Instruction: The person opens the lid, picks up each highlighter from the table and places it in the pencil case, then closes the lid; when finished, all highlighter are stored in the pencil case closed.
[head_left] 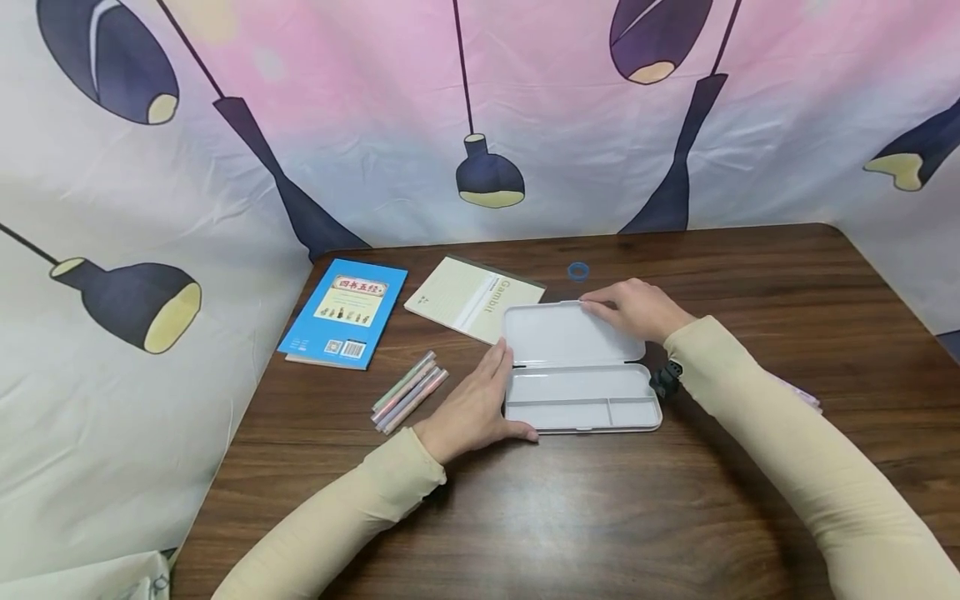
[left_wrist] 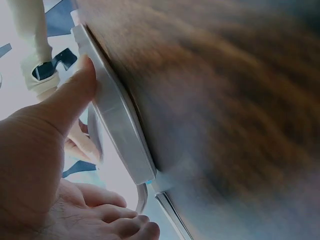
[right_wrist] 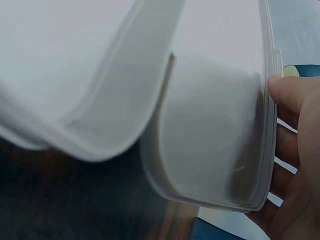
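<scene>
Got a white case [head_left: 558,386] lying wide open, just on the near side of the Gambit notebook [head_left: 472,298]. Pinching the far edge of its lid [head_left: 551,333] with the right hand [head_left: 636,308], so properly clamped on there. Touching the left end with the left hand [head_left: 474,408], straight-fingered and spread apart from the thumb. Also spotting a blue book [head_left: 348,312] left of the notebook, pens [head_left: 408,396] to its near left, and a blue ring [head_left: 587,271] just to its right.

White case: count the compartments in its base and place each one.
3: a long rear compartment beside the lid; in front of it, a wide left compartment and a small right compartment. None appears hidden.
</scene>
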